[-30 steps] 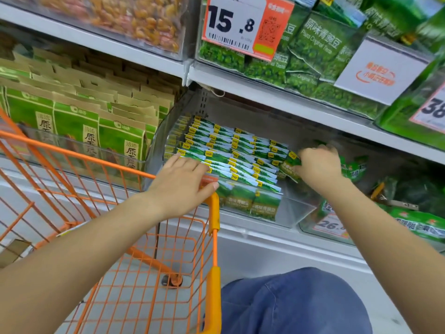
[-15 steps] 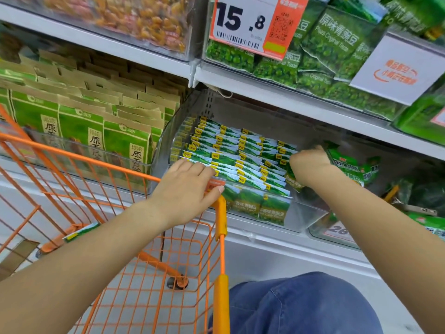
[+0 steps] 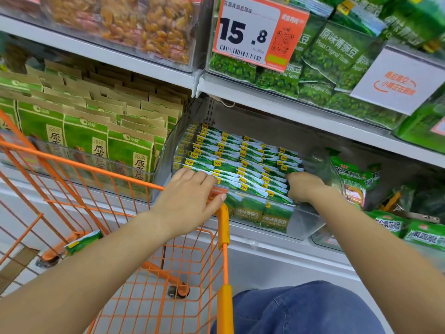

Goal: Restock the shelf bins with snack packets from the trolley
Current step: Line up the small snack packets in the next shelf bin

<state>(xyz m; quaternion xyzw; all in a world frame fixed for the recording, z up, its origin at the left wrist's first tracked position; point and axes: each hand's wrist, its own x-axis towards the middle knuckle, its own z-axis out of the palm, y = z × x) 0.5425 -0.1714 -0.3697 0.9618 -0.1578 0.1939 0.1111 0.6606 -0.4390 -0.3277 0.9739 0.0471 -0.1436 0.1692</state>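
**Both hands at the clear bin of green packets**

The clear bin (image 3: 305, 225) sits on the lower shelf, its front wall just behind the orange trolley (image 3: 224, 237), whose corner post stands against the bin's left front. Above the bin the next shelf edge (image 3: 289, 109) hangs low, leaving only a shallow gap over the packets. To the right of the bin, a pile of other green bags (image 3: 356, 179) presses close against its side wall.

The snack packets (image 3: 240, 162) in the bin are small, green and white with yellow tabs, standing on edge in about 4 tight rows from front to back.

The left hand (image 3: 190, 198) lies flat on the bin's front left, fingers straight over the nearest packets, thumb by an orange tag on the rim; it holds nothing. The right hand (image 3: 303, 189) is at the bin's right front corner, fingers curled down among the packets of the right-hand row, gripping them. 1 more packet (image 3: 83, 242) lies inside the trolley, left of the bin.
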